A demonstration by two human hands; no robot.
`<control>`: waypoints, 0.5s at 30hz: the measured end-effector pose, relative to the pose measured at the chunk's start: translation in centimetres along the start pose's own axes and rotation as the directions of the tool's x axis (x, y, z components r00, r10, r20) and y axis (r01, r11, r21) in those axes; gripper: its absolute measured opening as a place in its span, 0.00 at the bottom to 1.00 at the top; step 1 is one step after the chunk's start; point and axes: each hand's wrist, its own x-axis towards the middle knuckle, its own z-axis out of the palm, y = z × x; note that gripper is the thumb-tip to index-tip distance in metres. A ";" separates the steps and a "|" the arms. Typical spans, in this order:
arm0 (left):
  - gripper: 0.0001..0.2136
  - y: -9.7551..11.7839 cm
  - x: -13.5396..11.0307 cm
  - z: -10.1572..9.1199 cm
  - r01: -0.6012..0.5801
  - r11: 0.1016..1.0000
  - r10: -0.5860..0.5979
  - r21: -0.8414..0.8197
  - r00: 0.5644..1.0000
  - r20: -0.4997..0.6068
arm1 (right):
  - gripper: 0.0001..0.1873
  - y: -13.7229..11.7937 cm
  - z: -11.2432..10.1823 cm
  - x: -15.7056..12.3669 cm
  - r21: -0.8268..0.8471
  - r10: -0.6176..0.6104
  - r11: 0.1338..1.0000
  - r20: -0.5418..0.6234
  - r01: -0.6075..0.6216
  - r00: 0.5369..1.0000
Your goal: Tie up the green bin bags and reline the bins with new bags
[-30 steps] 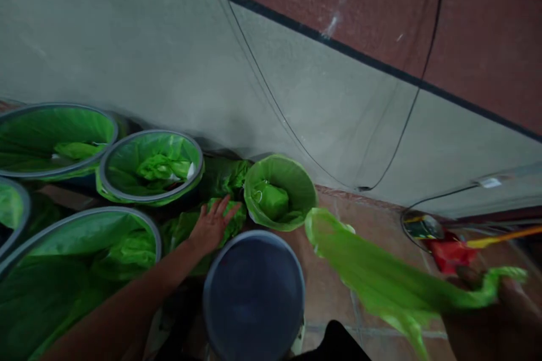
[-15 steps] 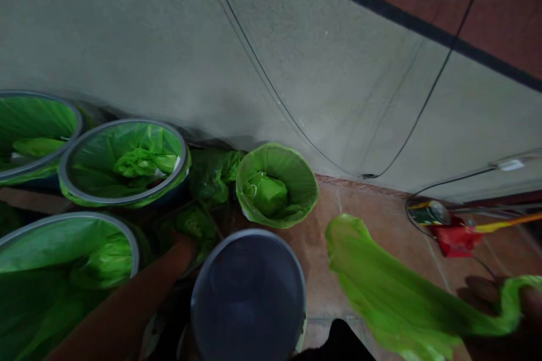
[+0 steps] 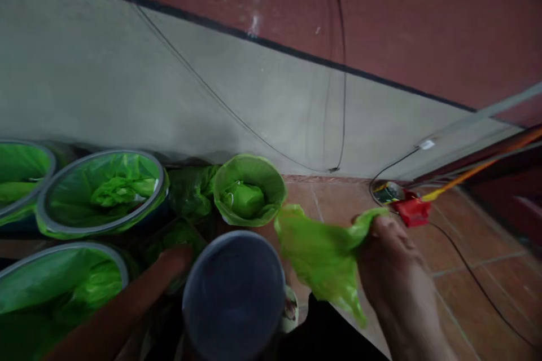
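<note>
Bag (image 3: 319, 251) pinched in right hand (image 3: 396, 262), drawn nearer bin (image 3: 232, 290); left hand (image 3: 174, 262) grip unclear.

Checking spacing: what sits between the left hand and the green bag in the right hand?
Head view: an unlined grey bin stands between the left hand and the green bag.

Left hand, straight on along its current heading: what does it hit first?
Probably the loose green bags heaped just ahead; the left hand seems to be at their near edge. Beyond them is the small lined bin. Depth unclear.
</note>
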 end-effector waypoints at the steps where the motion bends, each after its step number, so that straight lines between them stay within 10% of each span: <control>1: 0.10 1.4 -0.5 -1.2 -0.002 0.999 0.000 0.046 0.999 0.043 | 0.12 0.0 0.6 -0.7 0.026 -0.017 1.000 0.016 0.017 1.000; 4: 0.13 7.5 -4.4 -4.9 -0.067 0.998 0.065 -0.001 0.967 0.245 | 0.10 0.3 2.8 -3.7 0.036 -0.039 0.999 0.164 0.034 0.986; 8: 0.28 16.8 -12.5 -6.7 0.100 0.825 0.181 -0.556 0.885 0.428 | 0.04 0.6 5.4 -8.8 0.004 -0.261 0.959 0.405 0.284 0.876; 12: 0.23 21.0 -16.4 -5.4 0.026 0.737 0.168 -0.675 0.961 0.221 | 0.08 0.9 5.8 -12.5 -0.022 -0.420 0.830 0.633 0.557 0.650; 15: 0.16 20.2 -15.8 -5.5 -0.096 0.796 0.147 -0.598 0.989 0.037 | 0.08 1.0 4.3 -12.0 -0.025 -0.450 0.801 0.632 0.598 0.630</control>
